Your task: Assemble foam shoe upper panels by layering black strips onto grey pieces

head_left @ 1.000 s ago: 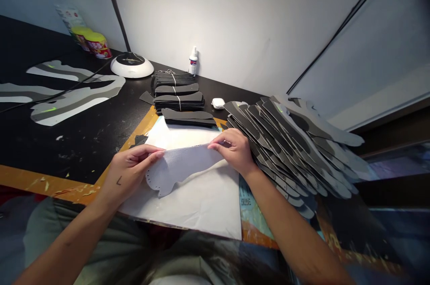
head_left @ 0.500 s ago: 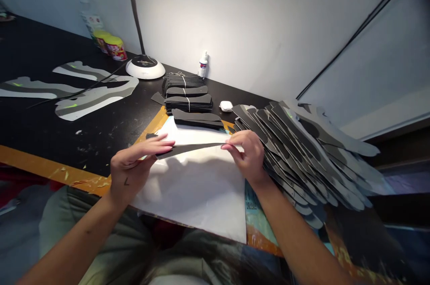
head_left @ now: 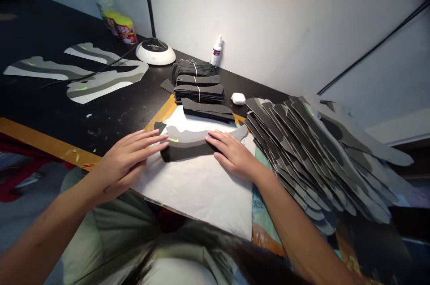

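A curved grey and black piece (head_left: 191, 141) with a small yellow-green mark lies flat on the white sheet (head_left: 201, 191). The fingers of my left hand (head_left: 129, 157) are stretched out, their tips on its left end. My right hand (head_left: 231, 153) lies with spread fingers on its right half and covers part of it. Just beyond the piece is a small stack of dark curved strips (head_left: 208, 109). Behind that stack sit bundles of dark strips (head_left: 199, 92) with white bands.
A large fanned pile of grey and black pieces (head_left: 302, 150) lies at the right. A white case (head_left: 238, 98), a small bottle (head_left: 217, 52) and a lamp base (head_left: 156, 52) stand toward the wall. Several grey pieces (head_left: 107, 81) lie at the left.
The dark strip held up between both hands now lies along the near edge of the grey piece. Both hands have let go of it and opened out flat. The view has shifted slightly.
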`<state>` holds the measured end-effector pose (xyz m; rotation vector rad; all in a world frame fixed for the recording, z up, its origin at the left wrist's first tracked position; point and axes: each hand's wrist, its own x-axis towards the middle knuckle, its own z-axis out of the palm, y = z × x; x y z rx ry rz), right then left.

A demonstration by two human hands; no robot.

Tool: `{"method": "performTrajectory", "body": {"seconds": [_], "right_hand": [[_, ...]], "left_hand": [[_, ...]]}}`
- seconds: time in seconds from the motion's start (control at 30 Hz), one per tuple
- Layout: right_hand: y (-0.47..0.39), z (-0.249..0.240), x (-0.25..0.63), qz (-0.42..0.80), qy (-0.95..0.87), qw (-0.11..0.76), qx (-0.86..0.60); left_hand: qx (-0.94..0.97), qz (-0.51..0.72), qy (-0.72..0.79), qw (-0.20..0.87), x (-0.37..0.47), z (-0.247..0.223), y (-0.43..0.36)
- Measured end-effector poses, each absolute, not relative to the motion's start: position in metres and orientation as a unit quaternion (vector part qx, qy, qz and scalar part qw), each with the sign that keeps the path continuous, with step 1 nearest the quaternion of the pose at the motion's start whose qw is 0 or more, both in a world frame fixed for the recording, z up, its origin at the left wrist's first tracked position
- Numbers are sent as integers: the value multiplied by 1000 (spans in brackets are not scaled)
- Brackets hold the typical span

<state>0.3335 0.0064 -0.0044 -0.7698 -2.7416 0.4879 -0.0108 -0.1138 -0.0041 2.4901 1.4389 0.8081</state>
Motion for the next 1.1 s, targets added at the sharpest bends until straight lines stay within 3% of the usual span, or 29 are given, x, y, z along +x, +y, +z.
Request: {"method": "performTrajectory", "body": {"seconds": [0.2,0.57,0.83,1.1], "right_hand": [[1,4,334,188,-948,139,-215],[-24,10,314,136,-971,5,-198],[-40,12,305,126,-966,6,-224],[-51,24,293,140,-956,-7,-257]], "left_hand": [[822,209,528,32,-3,-8,-133],[861,152,485,30,20,-7,-148],[867,121,479,-67,34,-18,-149],[867,124,477,-79,41,-13,-148]]}}
